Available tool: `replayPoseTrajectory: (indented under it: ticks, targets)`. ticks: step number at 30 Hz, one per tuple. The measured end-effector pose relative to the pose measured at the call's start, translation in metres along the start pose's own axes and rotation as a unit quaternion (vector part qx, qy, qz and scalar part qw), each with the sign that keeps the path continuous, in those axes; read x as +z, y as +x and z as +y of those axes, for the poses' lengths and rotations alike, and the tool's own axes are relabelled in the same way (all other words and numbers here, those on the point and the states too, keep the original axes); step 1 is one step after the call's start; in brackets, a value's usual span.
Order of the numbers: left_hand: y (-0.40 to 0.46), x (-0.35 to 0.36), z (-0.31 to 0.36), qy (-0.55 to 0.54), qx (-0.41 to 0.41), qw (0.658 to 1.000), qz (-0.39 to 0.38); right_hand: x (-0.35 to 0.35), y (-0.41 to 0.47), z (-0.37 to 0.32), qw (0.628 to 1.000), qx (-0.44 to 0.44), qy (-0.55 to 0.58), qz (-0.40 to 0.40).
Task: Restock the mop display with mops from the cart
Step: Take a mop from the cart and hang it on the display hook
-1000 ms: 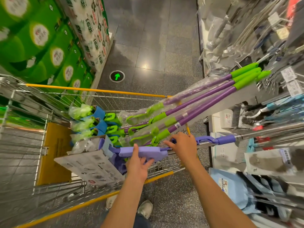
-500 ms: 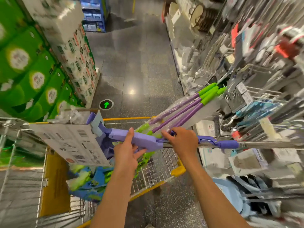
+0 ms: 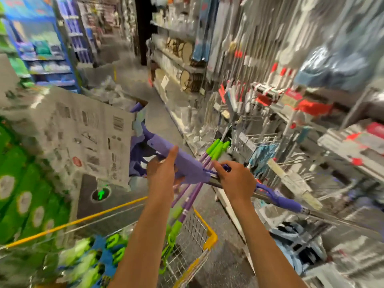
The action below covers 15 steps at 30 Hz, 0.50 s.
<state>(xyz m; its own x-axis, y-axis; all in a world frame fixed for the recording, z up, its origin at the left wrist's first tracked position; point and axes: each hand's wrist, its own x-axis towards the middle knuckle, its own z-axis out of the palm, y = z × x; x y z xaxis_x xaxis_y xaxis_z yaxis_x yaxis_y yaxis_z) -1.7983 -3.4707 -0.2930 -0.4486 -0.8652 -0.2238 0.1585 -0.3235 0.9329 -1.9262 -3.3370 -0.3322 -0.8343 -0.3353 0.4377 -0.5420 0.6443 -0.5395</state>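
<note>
Both hands lift a purple mop above the cart.

Lower frame: wire cart (image 3: pixel 193 231) with yellow rim holds green-and-purple mops (image 3: pixel 182 208). At centre, left hand (image 3: pixel 161 173) grasps the purple mop (image 3: pixel 182 165) on its plastic body; right hand (image 3: pixel 235 179) wraps the metal shaft. Printed cardboard sleeve (image 3: pixel 83 134) at left; blurred mop display (image 3: pixel 270 100) at right.

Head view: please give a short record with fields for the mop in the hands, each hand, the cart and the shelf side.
held mop: purple mop, cardboard-wrapped head up left, above cart
left hand: left hand grips the purple body
right hand: right hand grips the metal shaft
cart: wire cart below, holds green-purple mops
right side: display shelves, blurred
</note>
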Motion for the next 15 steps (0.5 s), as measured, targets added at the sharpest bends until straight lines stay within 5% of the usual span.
replayPoseTrajectory:
  ticks: [8,15]
  targets:
    - [-0.024,0.051,0.041,0.129,0.075,0.984,-0.099,-0.070,-0.024,0.007,0.996,0.039,0.024,0.082]
    - [-0.079,0.100,0.042,0.157,0.171,0.949,-0.215,-0.133,-0.051,0.024,0.997,-0.021,0.056,0.047]
